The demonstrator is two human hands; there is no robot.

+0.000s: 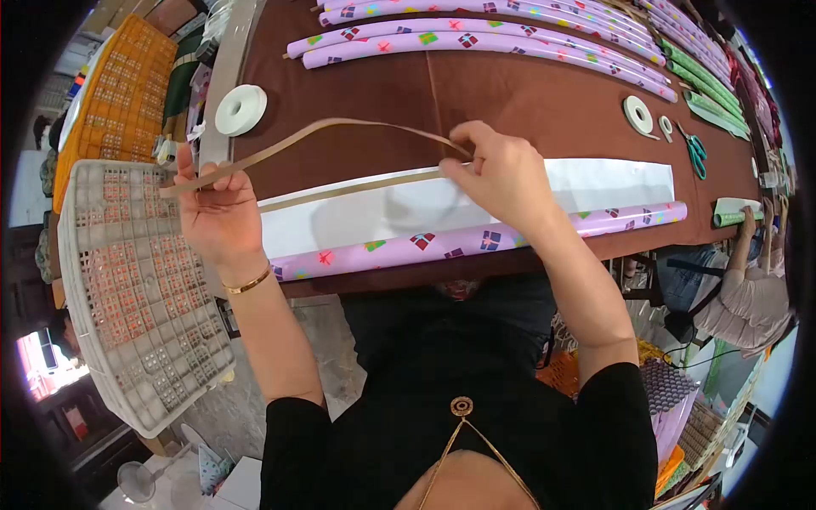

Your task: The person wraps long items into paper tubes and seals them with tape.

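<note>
A long, thin tan strip of tape (331, 123) arches above the table between my two hands. Its left end crosses the curled fingers of my left hand (219, 212), which holds it palm up. My right hand (501, 174) pinches the other end over the white inner side of a sheet of wrapping paper (365, 217). Along that sheet lies a straight tan band (340, 191), leading up to my right fingertips. The sheet's near part is rolled into a lilac patterned tube (450, 244) at the table's front edge.
Rolls of white tape (240, 110) lie on the brown tabletop (357, 85), with green-handled scissors (697, 155) at right. Several lilac rolls (493, 38) lie at the back. Plastic crates (144, 297) stand at left. Another person's hand (748, 223) touches a green roll at far right.
</note>
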